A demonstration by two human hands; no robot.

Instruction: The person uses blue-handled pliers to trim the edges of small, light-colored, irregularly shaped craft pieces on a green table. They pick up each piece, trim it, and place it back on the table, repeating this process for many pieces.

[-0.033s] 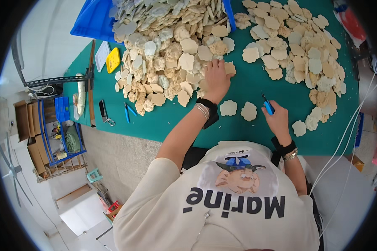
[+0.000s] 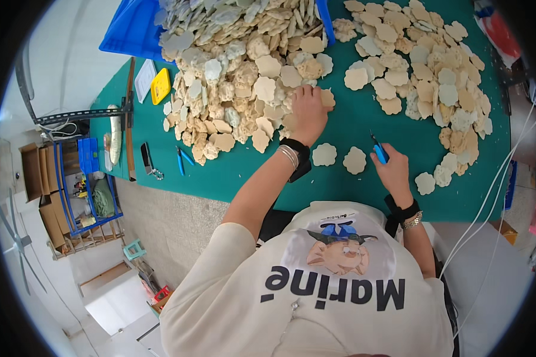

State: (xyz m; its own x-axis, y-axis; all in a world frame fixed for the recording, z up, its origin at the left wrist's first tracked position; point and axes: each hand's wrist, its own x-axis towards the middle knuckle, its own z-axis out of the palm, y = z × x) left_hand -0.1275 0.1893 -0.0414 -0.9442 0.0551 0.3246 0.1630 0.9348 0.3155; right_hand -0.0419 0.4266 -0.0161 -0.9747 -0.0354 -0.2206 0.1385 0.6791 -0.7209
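My left hand reaches over the right edge of a big heap of flat, wavy-edged beige pieces. Its thumb and forefinger close on one beige scalloped piece; the other fingertips rest against the heap. In my right hand is a pair of small blue-handled nippers, tips pointing away from me. Between the two hands, two single scalloped pieces lie flat on the green table: a paler one at left and a beige one nearer the nippers.
A second heap of pieces spreads along the right side of the green table mat. Behind the left heap is a blue bin. Another pair of blue pliers, a yellow tray and a black-handled tool lie at left. White cables hang at right.
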